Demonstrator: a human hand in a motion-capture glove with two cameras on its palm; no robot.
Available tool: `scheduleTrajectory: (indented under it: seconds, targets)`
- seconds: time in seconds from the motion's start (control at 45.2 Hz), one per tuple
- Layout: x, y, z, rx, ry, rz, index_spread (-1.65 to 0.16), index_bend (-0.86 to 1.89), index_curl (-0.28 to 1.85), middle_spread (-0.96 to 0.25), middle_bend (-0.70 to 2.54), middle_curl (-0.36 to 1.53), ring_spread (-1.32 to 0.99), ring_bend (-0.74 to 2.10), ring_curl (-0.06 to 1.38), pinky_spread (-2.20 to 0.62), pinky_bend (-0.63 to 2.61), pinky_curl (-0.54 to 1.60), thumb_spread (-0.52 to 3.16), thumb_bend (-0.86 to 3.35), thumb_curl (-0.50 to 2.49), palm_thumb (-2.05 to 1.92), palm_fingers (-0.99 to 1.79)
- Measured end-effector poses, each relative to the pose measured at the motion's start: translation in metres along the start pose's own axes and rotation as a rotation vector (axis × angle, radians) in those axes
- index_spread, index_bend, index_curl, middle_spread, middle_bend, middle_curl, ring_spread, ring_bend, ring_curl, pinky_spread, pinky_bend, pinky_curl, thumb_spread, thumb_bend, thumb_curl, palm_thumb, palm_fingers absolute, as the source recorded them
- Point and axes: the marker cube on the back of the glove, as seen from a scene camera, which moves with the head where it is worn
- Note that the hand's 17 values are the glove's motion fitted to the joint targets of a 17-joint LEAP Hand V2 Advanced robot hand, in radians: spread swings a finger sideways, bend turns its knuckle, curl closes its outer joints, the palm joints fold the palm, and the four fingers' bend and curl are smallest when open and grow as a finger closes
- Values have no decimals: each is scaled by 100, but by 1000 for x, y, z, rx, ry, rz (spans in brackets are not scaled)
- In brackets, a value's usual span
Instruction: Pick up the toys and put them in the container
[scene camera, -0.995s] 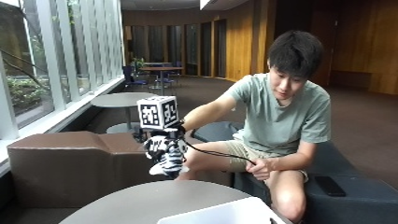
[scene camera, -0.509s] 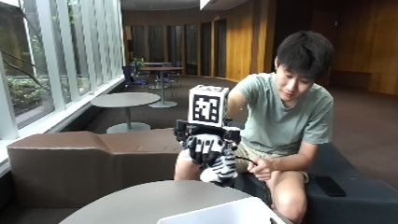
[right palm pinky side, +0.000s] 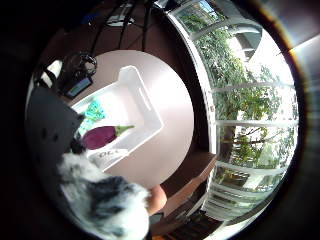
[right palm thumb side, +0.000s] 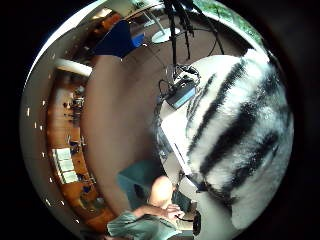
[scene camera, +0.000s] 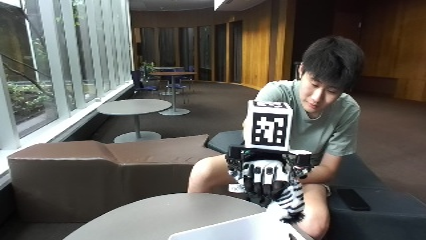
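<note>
A person is sitting at a round table, and the gloved right hand is holding a striped zebra toy, with its fingers curling round the toy. The toy is hanging above the near edge of the white container. Inside the container, a purple eggplant toy is lying beside a teal toy.

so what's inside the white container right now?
In the white container: a purple eggplant toy and something teal. The zebra plush covers its near end.
</note>
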Motion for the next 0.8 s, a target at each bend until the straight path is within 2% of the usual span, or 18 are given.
scheduleTrajectory:
  seconds: [0.155, 0.354, 0.442, 0.464, 0.487, 0.531, 0.686, 0.796]
  targets:
    - [-6, -9, 0, -3, -23, 24, -35, 53, 59, -25, 123, 83, -36, 139, 72, -42, 103, 70, 19, 1, 103, 69, 85]
    - [3, -8, 17, -166, 36, 92, -32, 32, 63, -26, 112, 81, -34, 141, 72, -41, 113, 73, 31, -2, 103, 65, 59]
    - [9, -3, 28, -311, 141, 161, -27, 14, 59, -26, 95, 75, -33, 137, 69, -37, 109, 70, 63, -7, 95, 48, 19]
    - [11, -1, 29, -332, 164, 171, -26, 10, 58, -24, 83, 72, -32, 131, 69, -35, 111, 71, 69, -7, 93, 44, -6]
    - [13, 0, 31, -340, 183, 177, -25, 11, 59, -24, 84, 73, -32, 134, 70, -34, 111, 71, 73, -5, 91, 44, -1]
    - [16, 5, 32, -331, 199, 179, -22, 8, 53, -18, 61, 64, -27, 112, 63, -27, 114, 68, 82, -6, 86, 37, -41]
    - [18, 27, 25, -281, 105, 149, -16, 7, 42, -7, 34, 53, -15, 78, 49, -12, 109, 59, 105, -6, 71, 20, -38]
    - [16, 45, 14, -232, -8, 100, -19, 9, 38, -7, 26, 49, -12, 65, 43, -7, 97, 53, 116, -6, 62, 7, -31]
